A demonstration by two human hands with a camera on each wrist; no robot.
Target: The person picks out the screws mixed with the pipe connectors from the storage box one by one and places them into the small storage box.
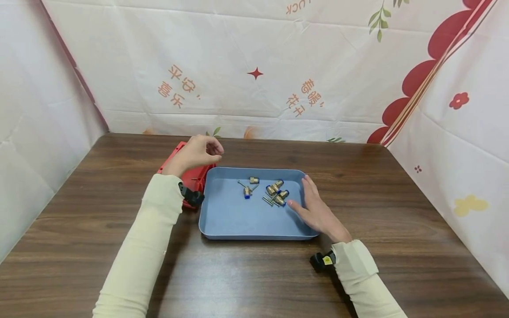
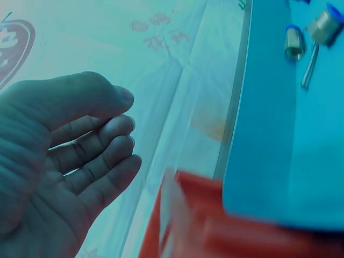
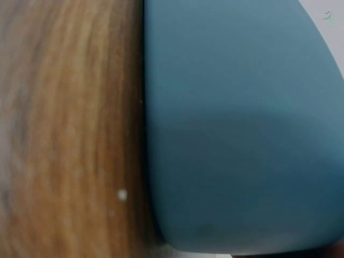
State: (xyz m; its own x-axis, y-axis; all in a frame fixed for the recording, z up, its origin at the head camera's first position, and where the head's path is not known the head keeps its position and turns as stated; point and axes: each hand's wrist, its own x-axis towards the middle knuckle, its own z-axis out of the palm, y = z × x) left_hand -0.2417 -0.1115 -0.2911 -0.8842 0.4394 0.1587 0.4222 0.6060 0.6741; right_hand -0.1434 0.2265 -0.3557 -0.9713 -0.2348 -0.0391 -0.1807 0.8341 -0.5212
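Observation:
My left hand [image 1: 197,154] hovers over a red plastic box [image 1: 194,175] just left of the blue tray [image 1: 238,221]. In the left wrist view, the thumb and fingers [image 2: 110,156] bend loosely, with nothing visible between them. At the tray's right rim rests my right hand [image 1: 317,210], its fingers fairly straight along the side and its thumb over the inside. Several brass fittings with blue collars [image 1: 247,193] lie in the tray, mixed with several small screws [image 1: 267,201]. The right wrist view shows only the tray's outer wall [image 3: 242,129] close up, not the hand.
Both things stand on a dark wood-grain table [image 1: 254,274]. A white printed cloth [image 1: 238,53] hangs behind the table and along both sides. The red box sits against the tray's left side, partly covered by the left forearm and wrist camera.

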